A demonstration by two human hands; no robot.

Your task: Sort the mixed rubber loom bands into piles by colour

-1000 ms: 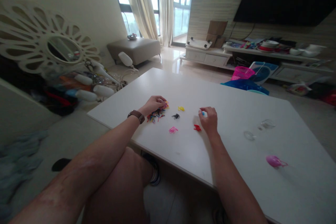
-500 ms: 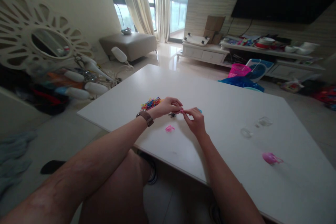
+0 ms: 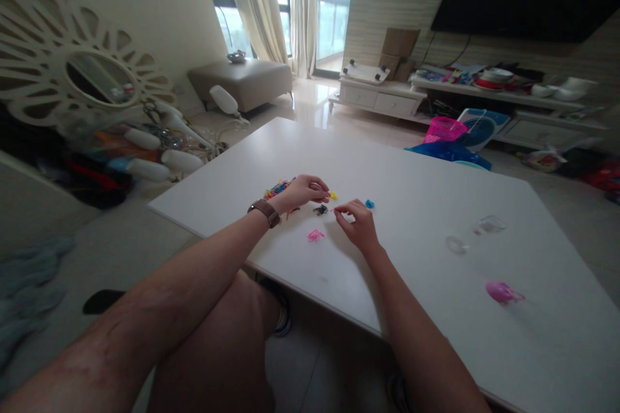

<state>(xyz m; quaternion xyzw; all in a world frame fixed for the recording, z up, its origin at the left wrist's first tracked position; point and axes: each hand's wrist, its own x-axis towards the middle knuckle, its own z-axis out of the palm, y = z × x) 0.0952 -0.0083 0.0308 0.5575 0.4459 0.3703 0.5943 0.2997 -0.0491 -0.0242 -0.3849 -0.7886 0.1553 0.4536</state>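
Note:
My left hand [image 3: 306,190], with a brown watch [image 3: 265,211] on the wrist, is held over the white table, its fingers pinched. What they hold, if anything, is too small to make out. Close by on the right, my right hand [image 3: 357,224] pinches a tiny pink strand [image 3: 332,210] that looks like a rubber band. Around the hands lie small sorted clusters of bands: black [image 3: 320,210], pink [image 3: 316,235], yellow [image 3: 333,195] and blue [image 3: 370,204]. Partly behind my left wrist is a multicoloured heap of bands [image 3: 277,189]; a few reddish ones show beside the wrist.
A pink pouch-like item [image 3: 504,292] lies on the right part of the white table [image 3: 436,206]. Near it are a clear ring [image 3: 456,244] and a clear plastic piece [image 3: 491,224]. Beyond the table stand a pink basket [image 3: 443,130] and a grey ottoman [image 3: 242,80].
My hands, together at a pink bit before, have drawn apart. My left hand has shifted slightly up and left, bringing the yellow and black clusters into clearer sight.

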